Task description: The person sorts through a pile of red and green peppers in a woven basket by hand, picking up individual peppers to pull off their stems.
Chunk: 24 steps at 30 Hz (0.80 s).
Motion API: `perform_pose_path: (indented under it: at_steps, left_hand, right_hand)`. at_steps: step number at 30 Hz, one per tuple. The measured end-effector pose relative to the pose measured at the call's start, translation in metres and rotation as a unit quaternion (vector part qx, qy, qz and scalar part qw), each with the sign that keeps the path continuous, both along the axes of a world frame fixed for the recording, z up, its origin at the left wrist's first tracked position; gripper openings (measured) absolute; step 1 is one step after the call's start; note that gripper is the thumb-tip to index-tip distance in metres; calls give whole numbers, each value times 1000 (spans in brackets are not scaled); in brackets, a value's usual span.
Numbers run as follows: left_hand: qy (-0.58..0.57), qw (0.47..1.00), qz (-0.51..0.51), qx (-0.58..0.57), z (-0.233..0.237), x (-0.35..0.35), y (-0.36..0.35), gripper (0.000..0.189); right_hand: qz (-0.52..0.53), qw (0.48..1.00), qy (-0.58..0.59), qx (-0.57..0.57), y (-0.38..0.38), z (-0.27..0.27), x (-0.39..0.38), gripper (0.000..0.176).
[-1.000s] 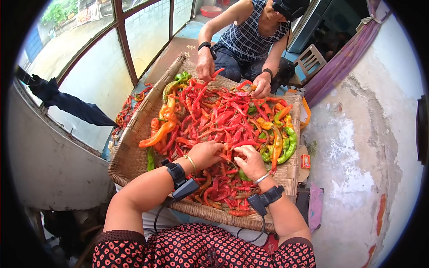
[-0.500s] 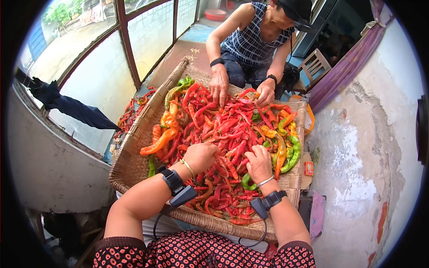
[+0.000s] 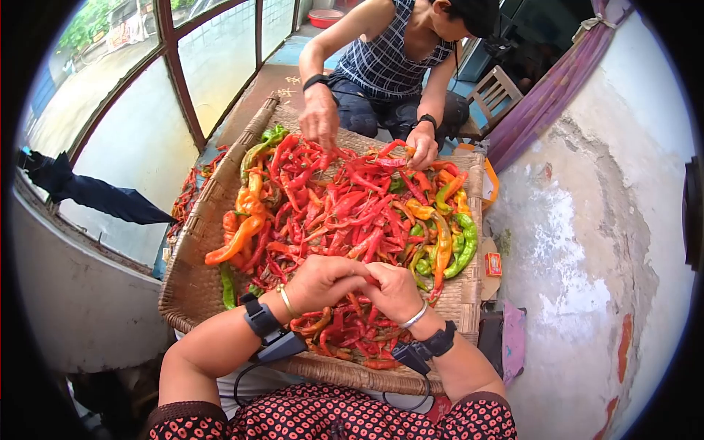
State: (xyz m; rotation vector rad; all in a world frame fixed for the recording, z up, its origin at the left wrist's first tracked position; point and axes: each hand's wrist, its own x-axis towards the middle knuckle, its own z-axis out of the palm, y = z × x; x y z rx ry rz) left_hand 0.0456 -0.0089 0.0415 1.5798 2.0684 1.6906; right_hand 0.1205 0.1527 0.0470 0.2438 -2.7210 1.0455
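A large woven tray (image 3: 180, 282) holds a heap of red peppers (image 3: 345, 209). My left hand (image 3: 323, 284) and my right hand (image 3: 394, 292) meet above the near part of the heap, fingertips together. Between them a red pepper (image 3: 375, 273) shows; my right fingers are closed on it. The fingers of my left hand are pinched at the same spot, and what they hold is hidden. Orange peppers (image 3: 246, 233) lie at the tray's left side, and green peppers (image 3: 466, 246) at its right, among orange and yellow ones.
Across the tray a person (image 3: 389, 59) has both hands at the far edge of the heap. More red peppers (image 3: 192, 192) lie outside the tray on the left, near a folded dark umbrella (image 3: 110, 194). A small red box (image 3: 493, 264) is at the right.
My hands have come together from apart, over the near part of the heap. The view has shifted, and the person's hand on the left has lifted a little from the peppers.
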Motion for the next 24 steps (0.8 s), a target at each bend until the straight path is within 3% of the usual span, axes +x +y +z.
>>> perform_pose_path:
  at_steps: [3,5,8,10,11,12,13,14,16,18,20,21,24]
  left_hand:
    - [-235,969,69,21,3,-14,-11,10]
    - [-383,906,125,130,12,-27,-16,10]
    - [-400,849,202,279,4,-58,-25,20]
    - [-439,839,226,227,0,-64,-28,24]
    - [-479,825,245,173,-5,-67,-29,29]
    - [-469,840,246,117,-22,-69,-27,29]
    - [-299,918,251,75,-48,-72,-21,28]
    - [-119,961,247,28,-64,-70,-16,27]
    - [-66,971,202,-112,-44,-47,-8,27]
    - [21,978,140,-151,-52,-36,1,35]
    - [12,972,84,-218,-54,-22,4,38]
    - [7,944,70,-323,-41,-16,3,39]
    - [38,941,29,-334,-50,-19,2,38]
  right_hand:
    - [-50,989,-98,-94,10,-5,-2,15]
    - [-77,973,-149,-159,24,-20,-6,15]
    - [-96,969,-120,-195,31,-29,-7,15]
    - [-99,967,-138,-191,33,-33,-9,16]
    - [-85,984,-91,-131,33,-33,-9,17]
    - [-71,994,-42,-71,33,-33,-10,18]
    - [-36,998,-46,6,33,-28,-9,26]
    - [-33,998,-44,5,30,-26,-7,26]
    - [0,995,-58,75,25,-24,-6,34]
    - [15,992,-100,74,20,-27,-3,40]
    - [34,984,-111,133,16,-28,-2,39]
    - [39,981,-115,152,14,-28,-3,38]
    - [65,982,-108,142,15,-36,-2,38]
